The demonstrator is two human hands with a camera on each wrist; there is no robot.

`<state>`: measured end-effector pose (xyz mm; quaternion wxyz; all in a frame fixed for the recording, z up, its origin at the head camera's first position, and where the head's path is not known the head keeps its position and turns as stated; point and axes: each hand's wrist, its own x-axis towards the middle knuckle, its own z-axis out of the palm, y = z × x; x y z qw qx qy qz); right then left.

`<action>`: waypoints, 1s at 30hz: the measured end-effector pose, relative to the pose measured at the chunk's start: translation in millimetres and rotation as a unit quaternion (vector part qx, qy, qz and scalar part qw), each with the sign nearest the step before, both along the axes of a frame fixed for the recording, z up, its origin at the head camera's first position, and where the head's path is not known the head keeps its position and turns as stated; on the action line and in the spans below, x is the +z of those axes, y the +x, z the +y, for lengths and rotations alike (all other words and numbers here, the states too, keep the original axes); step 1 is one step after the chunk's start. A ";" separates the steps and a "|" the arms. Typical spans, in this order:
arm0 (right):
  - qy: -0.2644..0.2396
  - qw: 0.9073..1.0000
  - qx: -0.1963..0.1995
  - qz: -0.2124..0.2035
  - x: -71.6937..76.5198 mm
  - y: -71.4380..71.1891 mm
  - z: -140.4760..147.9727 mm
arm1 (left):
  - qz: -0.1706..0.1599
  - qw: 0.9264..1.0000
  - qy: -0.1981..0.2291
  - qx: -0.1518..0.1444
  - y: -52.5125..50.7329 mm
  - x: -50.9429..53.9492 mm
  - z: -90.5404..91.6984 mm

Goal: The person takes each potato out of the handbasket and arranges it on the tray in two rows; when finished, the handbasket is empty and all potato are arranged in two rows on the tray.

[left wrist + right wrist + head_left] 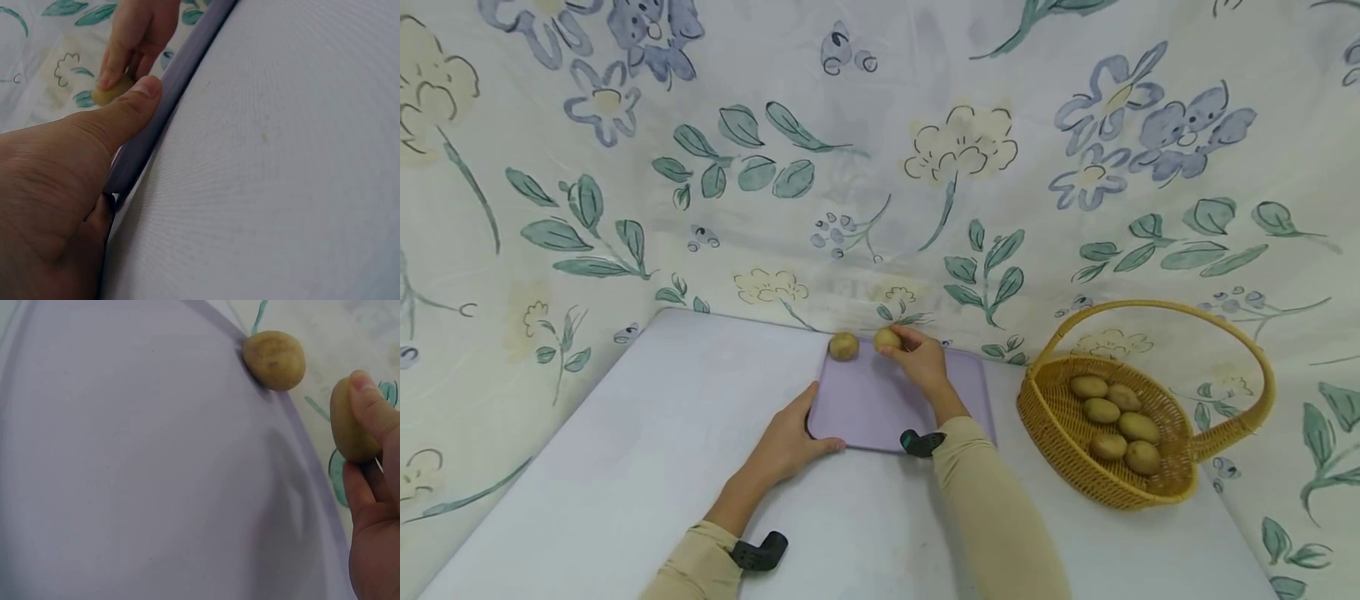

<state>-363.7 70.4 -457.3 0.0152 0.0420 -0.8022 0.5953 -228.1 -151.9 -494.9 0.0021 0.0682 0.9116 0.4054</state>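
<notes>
A shallow lilac tray (880,400) lies on the white table, its far edge close to the patterned cloth. At its far left corner sits a potato (844,346), also visible in the right wrist view. My right hand (921,362) pinches a second potato (353,425) between thumb and fingers over the tray's far edge. The left hand (792,442) grips the near left corner of the tray, thumb along the near rim (178,75) and fingers around the left side. Some of the left fingers are hidden behind the tray edge.
On the right of the table stands a wicker basket (1060,433) with a tall arched handle, tilted in view, holding several potatoes (1138,427). Floral cloth (880,208) hangs behind the table. White tabletop (700,392) stretches left of the tray.
</notes>
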 end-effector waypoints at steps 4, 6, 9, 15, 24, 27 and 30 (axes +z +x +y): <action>0.025 1.000 -0.008 -0.012 -5.4 0.2 -2.4 | -0.005 1.000 0.001 0.002 1.1 -2.0 -0.9; 0.031 0.999 -0.012 -0.015 -6.6 0.6 -3.8 | -0.004 1.000 0.005 0.001 1.6 -2.0 -1.2; 0.034 0.999 -0.012 -0.009 -5.7 0.5 -6.6 | 0.000 1.000 0.010 0.003 1.5 -1.6 -1.3; 0.045 0.999 -0.017 0.001 -5.2 -4.0 -8.6 | 0.000 1.000 0.011 0.001 -0.6 -1.7 -0.9; 0.070 0.997 -0.019 -0.010 -7.3 -3.4 -9.4 | -0.003 1.000 0.012 0.010 0.3 -4.3 -1.0; 0.067 0.997 -0.021 -0.012 -8.0 -2.5 -11.0 | 0.000 1.000 0.013 0.011 0.7 -2.9 0.3; 0.065 0.998 -0.020 -0.011 -8.0 -1.9 -11.7 | -0.001 1.000 0.013 0.014 0.8 -1.8 1.4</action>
